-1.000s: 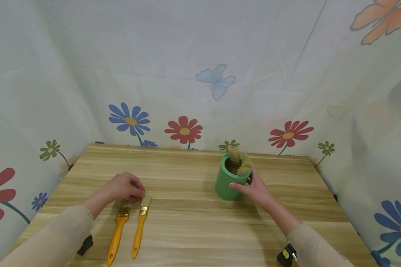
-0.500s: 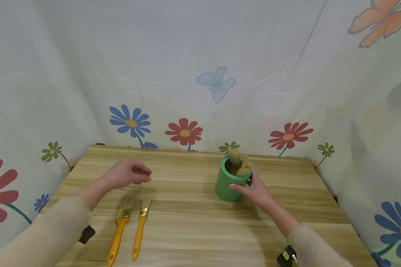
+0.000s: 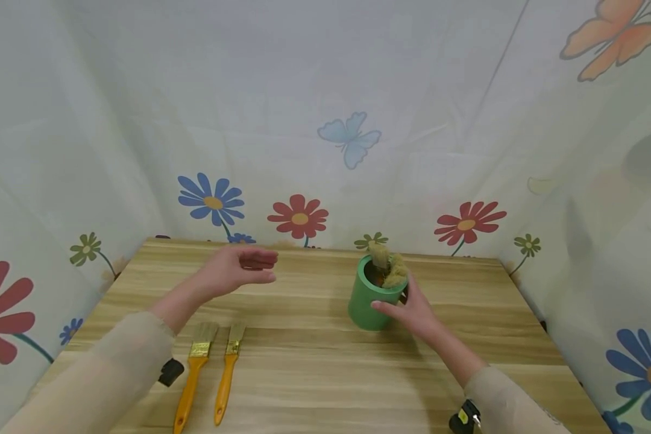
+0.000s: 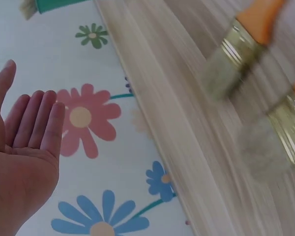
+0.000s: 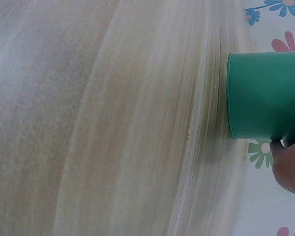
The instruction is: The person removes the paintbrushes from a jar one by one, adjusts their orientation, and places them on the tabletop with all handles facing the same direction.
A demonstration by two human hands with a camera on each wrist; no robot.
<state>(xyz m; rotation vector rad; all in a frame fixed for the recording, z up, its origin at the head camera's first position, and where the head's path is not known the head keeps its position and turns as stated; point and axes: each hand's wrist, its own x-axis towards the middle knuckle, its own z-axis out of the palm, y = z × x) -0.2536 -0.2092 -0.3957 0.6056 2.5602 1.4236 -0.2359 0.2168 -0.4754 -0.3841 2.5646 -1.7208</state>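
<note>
My right hand (image 3: 416, 307) grips a green cylindrical pot (image 3: 373, 304) from its right side, thumb across the front. Bristle ends of paintbrushes (image 3: 381, 256) poke out over the pot's rim; their handles are hidden inside. In the right wrist view the green pot (image 5: 268, 96) shows from the side, with part of the hand under it. My left hand (image 3: 235, 271) hovers over the table left of the pot, fingers extended and holding nothing. In the left wrist view that left hand (image 4: 29, 142) shows its palm.
A wide paintbrush (image 3: 194, 374) and a narrower paintbrush (image 3: 228, 374) with orange handles lie side by side on the wooden table (image 3: 304, 374), bristles pointing away. A floral cloth (image 3: 282, 120) hangs behind the table and along its sides.
My left hand has risen from the bristles of the two lying paintbrushes and moved right and away, its fingers straightening. The right hand and the pot have stayed in place.
</note>
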